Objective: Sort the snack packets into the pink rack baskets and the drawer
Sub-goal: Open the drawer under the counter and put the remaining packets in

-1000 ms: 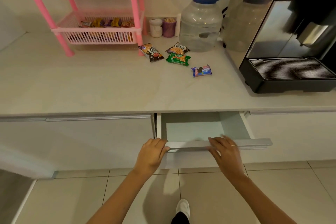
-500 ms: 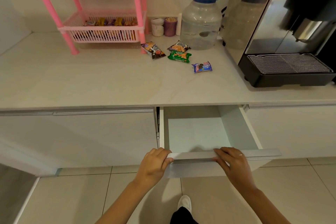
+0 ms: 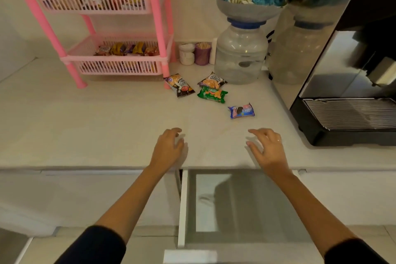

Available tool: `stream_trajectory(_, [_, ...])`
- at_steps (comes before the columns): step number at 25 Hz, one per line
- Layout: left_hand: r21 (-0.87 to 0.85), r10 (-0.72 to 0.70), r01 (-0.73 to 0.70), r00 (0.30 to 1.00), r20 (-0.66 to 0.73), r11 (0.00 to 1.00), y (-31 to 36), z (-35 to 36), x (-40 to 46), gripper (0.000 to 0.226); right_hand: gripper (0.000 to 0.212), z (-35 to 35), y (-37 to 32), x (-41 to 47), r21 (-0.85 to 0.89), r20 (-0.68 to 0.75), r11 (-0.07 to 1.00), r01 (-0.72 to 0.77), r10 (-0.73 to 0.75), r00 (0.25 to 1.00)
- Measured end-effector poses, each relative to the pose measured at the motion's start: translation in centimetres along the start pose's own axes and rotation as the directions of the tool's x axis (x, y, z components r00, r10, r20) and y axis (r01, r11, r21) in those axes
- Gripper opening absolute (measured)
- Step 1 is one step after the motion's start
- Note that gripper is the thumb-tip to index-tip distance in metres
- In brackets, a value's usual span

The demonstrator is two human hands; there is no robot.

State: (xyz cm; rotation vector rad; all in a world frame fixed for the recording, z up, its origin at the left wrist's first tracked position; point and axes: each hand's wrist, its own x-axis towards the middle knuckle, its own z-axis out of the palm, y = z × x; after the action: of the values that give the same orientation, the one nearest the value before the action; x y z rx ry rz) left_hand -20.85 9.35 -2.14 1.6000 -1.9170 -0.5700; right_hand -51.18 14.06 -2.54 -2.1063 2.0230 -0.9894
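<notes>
The pink rack (image 3: 111, 28) stands at the bench's (image 3: 85, 124) back left, snacks in both baskets. Left hand (image 3: 169, 148) and right hand (image 3: 267, 150) hover empty, fingers loosely spread. Four packets (image 3: 211, 92) lie beyond them. The drawer (image 3: 235, 206) is pulled out below.

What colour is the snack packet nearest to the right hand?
Blue and pink cookie packet, seen clearly in the head view.
</notes>
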Motion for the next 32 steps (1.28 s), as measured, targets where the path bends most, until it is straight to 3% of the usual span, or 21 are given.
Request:
stream_trajectory(3, [-0.057,-0.19,0.192,0.981,0.038,0.98,0.3,1.2,8.3,0.029,0.041,2.7,1.2,6.9,-0.143,0.105,0.989,-0.029,0.044,0.994])
stream_trajectory(5, [-0.087,-0.28,0.282,0.959,0.031,0.956,0.6,2.0,12.8,0.008,0.045,3.9,1.9,10.3,-0.197,0.134,0.98,0.009,0.017,0.991])
stream_trajectory(8, [-0.137,-0.426,0.421,0.905,-0.01,0.897,0.0,3.4,18.9,0.021,0.052,5.2,3.9,13.7,-0.291,0.206,0.945,0.148,-0.089,0.975])
stream_trajectory(10, [-0.24,-0.55,0.532,0.835,-0.012,0.812,-1.0,4.0,22.0,0.043,0.054,6.0,4.9,14.7,-0.327,0.266,0.924,0.2,-0.113,0.957])
stream_trajectory(12, [-0.285,-0.607,0.578,0.795,-0.017,0.765,-1.8,4.4,23.9,0.044,0.052,6.8,5.7,14.6,-0.298,0.218,0.931,0.209,-0.147,0.965])
stream_trajectory(15, [-0.358,-0.65,0.601,0.759,-0.023,0.714,-2.0,4.4,24.4,0.02,0.05,7.4,5.7,13.6,-0.243,0.111,0.96,0.136,-0.111,0.988])
stream_trajectory(18, [-0.583,-0.641,0.601,0.749,0.17,0.548,-1.7,3.9,22.1,0.015,0.048,7.8,5.2,12.3,-0.232,0.051,0.97,0.07,-0.06,0.997])
stream_trajectory(20, [-0.572,-0.574,0.619,0.766,0.289,0.538,-1.7,3.1,19.4,0.014,0.046,7.8,4.5,11.4,-0.224,0.027,0.973,0.046,-0.041,0.999])
stream_trajectory(22, [-0.527,-0.552,0.631,0.768,0.323,0.569,-2.0,2.0,16.4,0.015,0.045,7.6,3.5,10.1,-0.205,0.011,0.979,0.007,-0.005,1.0])
stream_trajectory(24, [-0.49,-0.568,0.601,0.789,0.235,0.632,-2.7,1.0,13.8,0.018,0.045,7.3,2.7,8.8,-0.209,-0.011,0.978,-0.02,0.018,1.0])
stream_trajectory(27, [-0.504,-0.5,0.409,0.864,-0.053,0.761,-3.4,-0.4,10.1,0.017,0.044,6.4,1.2,6.9,-0.158,-0.001,0.986,-0.055,0.056,0.998])
stream_trajectory(29, [-0.565,-0.439,0.279,0.883,-0.166,0.776,-3.3,-1.3,8.2,0.015,0.045,5.7,0.2,5.6,-0.043,0.035,0.993,-0.109,0.111,0.993])
stream_trajectory(32, [-0.556,-0.341,0.187,0.921,-0.187,0.81,-2.4,-3.0,5.7,0.017,0.046,4.2,-0.9,2.7,0.241,0.095,0.942,-0.235,0.218,0.971])
